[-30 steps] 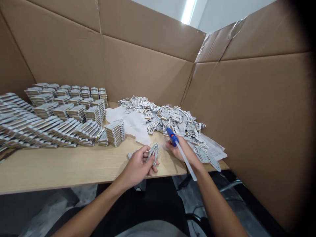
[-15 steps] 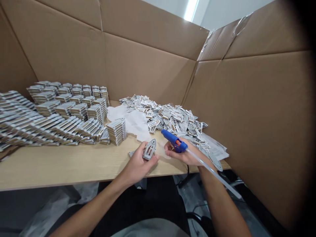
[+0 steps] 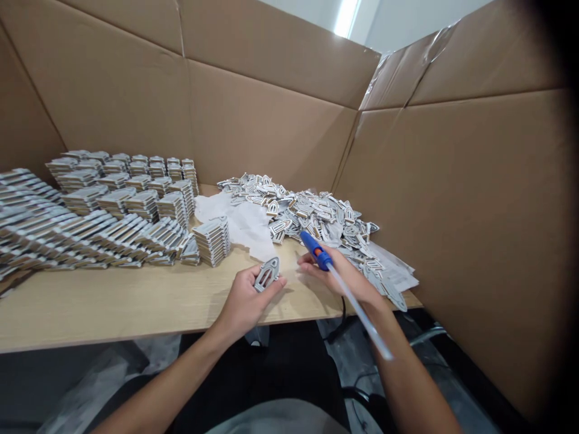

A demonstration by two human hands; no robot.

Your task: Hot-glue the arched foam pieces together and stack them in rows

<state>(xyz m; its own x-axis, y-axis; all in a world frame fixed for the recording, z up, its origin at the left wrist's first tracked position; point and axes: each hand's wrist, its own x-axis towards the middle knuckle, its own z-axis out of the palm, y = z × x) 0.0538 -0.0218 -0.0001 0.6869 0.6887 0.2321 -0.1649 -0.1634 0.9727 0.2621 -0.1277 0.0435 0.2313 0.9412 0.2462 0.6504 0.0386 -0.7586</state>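
While arch-pc (image 3: 266, 275) in L hand (image 3: 243, 304), glue-gun (image 3: 313, 248) R (image 3: 346, 271)

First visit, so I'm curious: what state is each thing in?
Left fingers: closed on grey piece
Grey piece: held, tilted
Right fingers: around glue gun
Glue gun: held, clear stick protruding
Loose pieces: heaped
Stacks: some upright, some slanting
White paper: partly covered
Cardboard: standing, creased

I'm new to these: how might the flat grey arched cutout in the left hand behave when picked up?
The flat grey arched cutout is probably stiff, showing no sag in the left hand. Its openings suggest it may be light; the narrow bars between them could be fragile.
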